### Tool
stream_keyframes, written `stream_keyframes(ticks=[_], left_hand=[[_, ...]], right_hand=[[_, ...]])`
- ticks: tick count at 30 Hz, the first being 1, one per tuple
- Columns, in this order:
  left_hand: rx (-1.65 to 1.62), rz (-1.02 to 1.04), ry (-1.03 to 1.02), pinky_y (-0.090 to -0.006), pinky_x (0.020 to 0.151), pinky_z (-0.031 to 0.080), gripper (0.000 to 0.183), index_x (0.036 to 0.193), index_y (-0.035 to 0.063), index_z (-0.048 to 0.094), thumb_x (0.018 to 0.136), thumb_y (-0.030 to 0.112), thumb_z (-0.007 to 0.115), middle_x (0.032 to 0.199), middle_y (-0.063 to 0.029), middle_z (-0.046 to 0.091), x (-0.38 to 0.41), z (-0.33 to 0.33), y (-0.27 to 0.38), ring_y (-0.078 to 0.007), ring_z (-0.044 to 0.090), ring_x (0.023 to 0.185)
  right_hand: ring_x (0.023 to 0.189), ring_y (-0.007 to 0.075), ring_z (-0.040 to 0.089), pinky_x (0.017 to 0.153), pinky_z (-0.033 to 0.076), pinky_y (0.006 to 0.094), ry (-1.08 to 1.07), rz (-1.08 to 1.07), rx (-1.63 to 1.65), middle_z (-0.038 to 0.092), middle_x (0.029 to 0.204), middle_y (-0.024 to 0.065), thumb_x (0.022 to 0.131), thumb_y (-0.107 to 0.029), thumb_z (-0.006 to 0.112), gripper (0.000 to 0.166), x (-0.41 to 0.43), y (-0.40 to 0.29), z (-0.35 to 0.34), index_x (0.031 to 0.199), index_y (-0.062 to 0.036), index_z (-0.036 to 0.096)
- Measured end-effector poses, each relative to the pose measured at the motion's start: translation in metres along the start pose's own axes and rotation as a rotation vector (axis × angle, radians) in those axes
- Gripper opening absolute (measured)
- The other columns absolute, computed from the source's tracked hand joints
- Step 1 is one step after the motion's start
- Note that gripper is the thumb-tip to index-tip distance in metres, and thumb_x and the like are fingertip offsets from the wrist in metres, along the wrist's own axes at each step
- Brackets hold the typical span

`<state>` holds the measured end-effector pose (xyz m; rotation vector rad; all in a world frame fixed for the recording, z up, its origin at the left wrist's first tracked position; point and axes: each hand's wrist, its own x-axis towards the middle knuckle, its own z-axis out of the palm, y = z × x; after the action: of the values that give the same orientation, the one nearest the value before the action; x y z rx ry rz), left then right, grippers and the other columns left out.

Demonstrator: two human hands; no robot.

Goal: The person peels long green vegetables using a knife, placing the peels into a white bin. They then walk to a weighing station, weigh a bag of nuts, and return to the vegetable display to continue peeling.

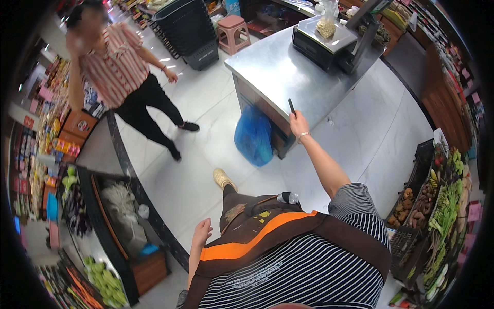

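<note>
My right hand [299,124] is closed on a thin black handheld item [292,106], perhaps a knife or pen, over the near corner of a stainless steel counter [266,67]. Down at my side hangs my left hand [202,232], its fingers loosely curled, with no object visible in it. On the counter's far part stands a weighing scale [326,36]. A clear plastic bag of pale pieces [326,28] rests on its pan. Against the counter's left side, near the floor, is a blue plastic bag [254,137].
A person in a striped shirt [115,65] stands to the left on the tiled floor. Stacked black baskets [189,33] and a pink stool [232,34] are beyond the counter. Vegetable crates [418,204] line the right; a produce stand [104,278] is at lower left.
</note>
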<state>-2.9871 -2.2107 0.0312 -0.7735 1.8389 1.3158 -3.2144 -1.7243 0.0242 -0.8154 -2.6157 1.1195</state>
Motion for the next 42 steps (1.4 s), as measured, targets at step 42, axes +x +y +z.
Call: stream_keyframes(ticks=[42], left_hand=[[1.143, 0.210, -0.874, -0.0286, 0.079, 0.043, 0.056, 0.134, 0.0062, 0.045, 0.094, 0.046, 0.042, 0.117, -0.0055, 0.055, 0.647, -0.018, 1.119, -0.0146, 0.054, 0.094]], right_hand=[[0.067, 0.0192, 0.064, 0.068, 0.047, 0.0315, 1.612, 0.647, 0.014, 0.069, 0.072, 0.0098, 0.096, -0.040, 0.042, 0.056, 0.494, -0.253, -0.015, 0.065, 0.0016, 0.065]])
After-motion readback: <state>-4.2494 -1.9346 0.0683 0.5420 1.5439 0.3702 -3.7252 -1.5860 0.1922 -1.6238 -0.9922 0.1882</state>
